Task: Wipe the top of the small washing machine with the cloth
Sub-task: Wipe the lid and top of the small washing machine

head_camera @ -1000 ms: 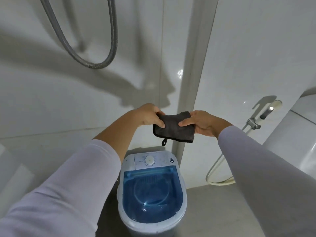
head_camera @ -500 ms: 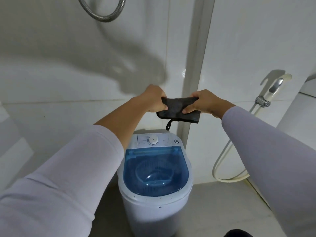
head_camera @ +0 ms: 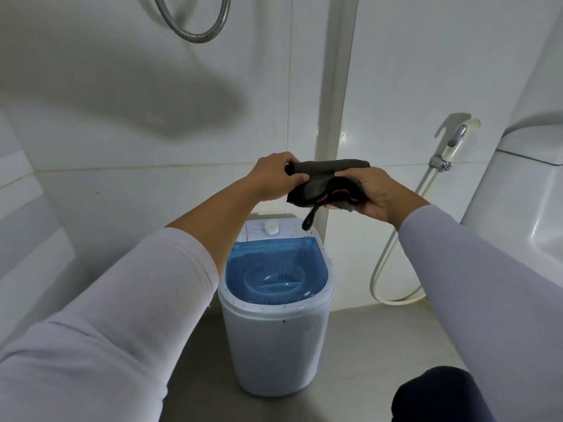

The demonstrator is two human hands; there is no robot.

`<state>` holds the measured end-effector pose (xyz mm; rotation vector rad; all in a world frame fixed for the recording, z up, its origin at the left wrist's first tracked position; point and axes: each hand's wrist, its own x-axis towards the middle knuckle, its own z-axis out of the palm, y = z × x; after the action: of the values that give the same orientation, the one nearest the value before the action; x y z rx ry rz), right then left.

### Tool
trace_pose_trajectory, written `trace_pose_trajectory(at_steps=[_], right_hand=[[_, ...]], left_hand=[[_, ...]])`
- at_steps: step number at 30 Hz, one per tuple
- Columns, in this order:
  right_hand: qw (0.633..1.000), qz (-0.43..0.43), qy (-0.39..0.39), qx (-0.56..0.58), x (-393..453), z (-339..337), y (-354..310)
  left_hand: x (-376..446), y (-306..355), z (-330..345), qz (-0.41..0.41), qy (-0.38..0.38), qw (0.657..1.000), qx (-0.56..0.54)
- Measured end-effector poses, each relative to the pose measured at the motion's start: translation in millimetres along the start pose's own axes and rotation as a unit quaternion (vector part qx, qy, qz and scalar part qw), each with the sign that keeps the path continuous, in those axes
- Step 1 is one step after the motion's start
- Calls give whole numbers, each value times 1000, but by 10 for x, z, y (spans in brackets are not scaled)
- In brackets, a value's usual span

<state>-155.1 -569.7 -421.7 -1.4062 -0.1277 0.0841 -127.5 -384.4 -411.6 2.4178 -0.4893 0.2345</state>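
Observation:
A dark grey cloth (head_camera: 323,181) with a pink-edged seam and a hanging loop is held in the air above the small washing machine (head_camera: 275,339). My left hand (head_camera: 274,176) grips its left end and my right hand (head_camera: 376,193) cups its bunched right end. The machine is white with a translucent blue lid (head_camera: 275,275) and a white control panel with a round dial (head_camera: 270,229) at the back. It stands on the floor in the wall corner, below and in front of my hands. The cloth does not touch it.
White tiled walls meet in a corner behind the machine. A bidet sprayer (head_camera: 451,147) with its hose (head_camera: 384,269) hangs on the right wall, beside a white toilet (head_camera: 524,208). A metal shower hose (head_camera: 195,28) loops at the top. My dark knee (head_camera: 438,394) shows bottom right.
The cloth went from stretched flat between my hands to folded and bunched into my right hand. The view has tilted down, showing the whole machine.

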Motion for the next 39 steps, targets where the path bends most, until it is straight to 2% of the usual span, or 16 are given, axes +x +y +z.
trace_pose_trajectory(at_steps=[6, 11, 14, 20, 25, 31, 34, 39], right_hand=[[996, 1, 29, -87, 133, -174, 252], [976, 16, 152, -155, 485, -451, 522], [949, 32, 193, -248, 778, -578, 736], [882, -13, 152, -446, 1288, -508, 1084], [874, -2, 117, -471, 1626, -384, 1327], [836, 65, 37, -544, 1789, -318, 1511], [830, 80, 20, -552, 1822, -303, 1543], [769, 71, -29, -635, 1814, -264, 1517]], left_hand=[[-49, -244, 271, -63, -6, 998, -24], [119, -694, 448, -121, -100, 985, 66], [236, -953, 607, -147, -148, 969, 136], [464, -1314, 898, -158, -170, 944, 234], [611, -1549, 1100, -170, -195, 935, 241], [659, -1681, 1189, -164, -198, 935, 244], [653, -1664, 1191, -174, -204, 927, 261], [632, -1648, 1201, -180, -205, 922, 275]])
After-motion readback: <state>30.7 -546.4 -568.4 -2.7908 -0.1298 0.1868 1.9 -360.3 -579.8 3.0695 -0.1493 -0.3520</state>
